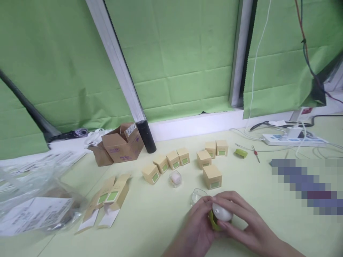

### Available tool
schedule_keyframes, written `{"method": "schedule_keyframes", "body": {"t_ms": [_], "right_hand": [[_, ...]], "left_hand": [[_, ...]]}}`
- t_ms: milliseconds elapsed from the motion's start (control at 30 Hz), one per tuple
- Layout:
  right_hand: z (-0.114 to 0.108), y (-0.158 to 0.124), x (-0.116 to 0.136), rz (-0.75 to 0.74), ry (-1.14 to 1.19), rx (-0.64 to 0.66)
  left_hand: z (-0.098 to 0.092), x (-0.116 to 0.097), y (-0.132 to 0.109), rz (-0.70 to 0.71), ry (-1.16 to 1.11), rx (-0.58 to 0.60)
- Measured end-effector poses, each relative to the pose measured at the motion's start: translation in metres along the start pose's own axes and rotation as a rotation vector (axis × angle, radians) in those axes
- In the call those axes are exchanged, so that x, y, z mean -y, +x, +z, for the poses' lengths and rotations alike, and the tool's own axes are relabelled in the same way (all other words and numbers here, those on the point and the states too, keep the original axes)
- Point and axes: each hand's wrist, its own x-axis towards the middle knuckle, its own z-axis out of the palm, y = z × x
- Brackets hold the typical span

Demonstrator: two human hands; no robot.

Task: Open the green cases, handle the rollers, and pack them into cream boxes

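At the lower right, my left hand (201, 221) is closed round a green shell-like piece (213, 221). My right hand (246, 221) grips a smooth white egg-shaped object (222, 212) with thumb and fingers, against the green piece. How far the two fit together is hidden by my fingers. Just behind my left hand lies a clear plastic case (198, 196). Another clear case holding a pale pinkish round object (175, 178) sits farther left. Nearest beyond my hands stands a small tan box (212, 176) with a green label.
More tan boxes (173, 160) stand behind. Opened flat cartons (116, 192) and a plastic bag (43, 210) lie left. At the back are a brown cardboard box (122, 142) and a black cylinder (146, 136). Rightward are a green piece (240, 153), a red-handled tool (255, 153) and a power strip (294, 140).
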Motion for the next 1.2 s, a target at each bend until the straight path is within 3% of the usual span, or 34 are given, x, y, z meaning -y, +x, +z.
{"method": "schedule_keyframes", "body": {"t_ms": [233,367,600,900,1200], "right_hand": [[0.004,-0.002,-0.004,-0.001,-0.011,-0.052],[0.006,0.003,0.003,-0.059,-0.069,-0.036],[0.012,0.010,0.015,-0.119,-0.105,-0.131],[0.008,0.007,0.013,-0.057,-0.165,0.001],[0.007,0.004,0.011,-0.191,-0.198,0.048]], "left_hand": [[0.000,0.006,0.001,-0.021,-0.172,0.117],[0.000,0.010,0.004,-0.058,-0.206,0.103],[-0.003,0.024,0.007,0.008,-0.200,0.114],[0.003,0.019,0.006,-0.021,-0.323,0.110],[-0.005,0.013,-0.001,-0.018,-0.130,0.052]]}}
